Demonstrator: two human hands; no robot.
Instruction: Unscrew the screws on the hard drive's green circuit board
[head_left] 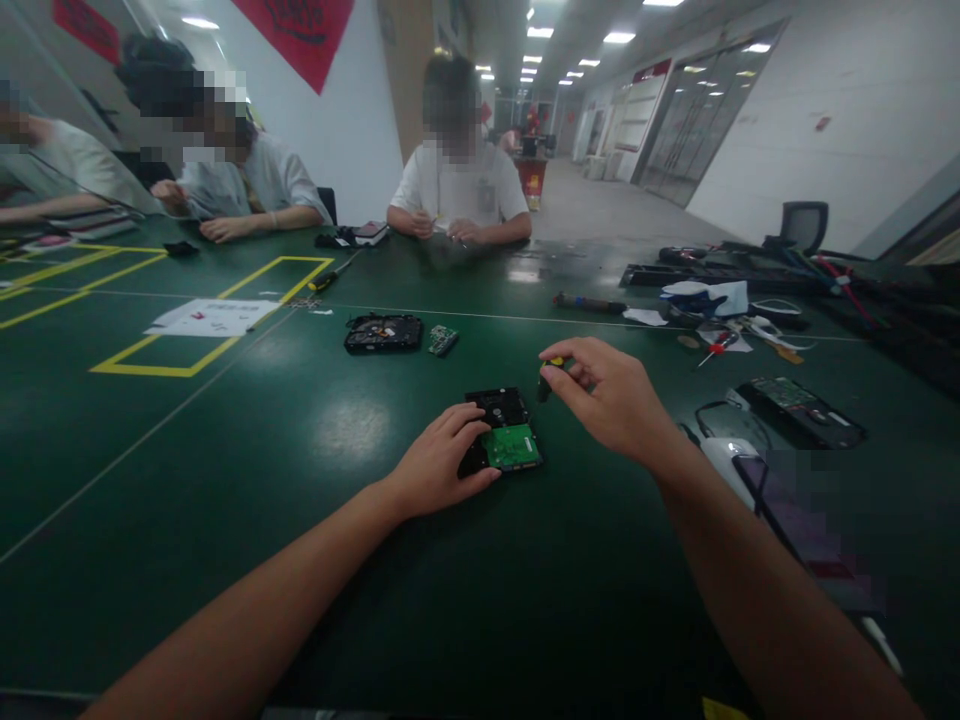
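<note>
A hard drive (pixel 514 446) with a green circuit board facing up lies on the green table in front of me. My left hand (pixel 448 455) grips it from the left, fingers over its top and the thumb along its near edge. Just right of the drive, my right hand (pixel 596 385) pinches the black-and-yellow handle of a screwdriver (pixel 545 383) held upright. The tool's thin shaft is hard to make out, so I cannot tell whether its tip touches the drive.
Beyond the drive lie another hard drive (pixel 383 333) and a loose circuit board (pixel 443 341). A screwdriver (pixel 321 282) and white paper (pixel 212 317) are at the left. To the right are a third drive (pixel 802 410), a phone (pixel 806 515) and cables. Several people sit across the table.
</note>
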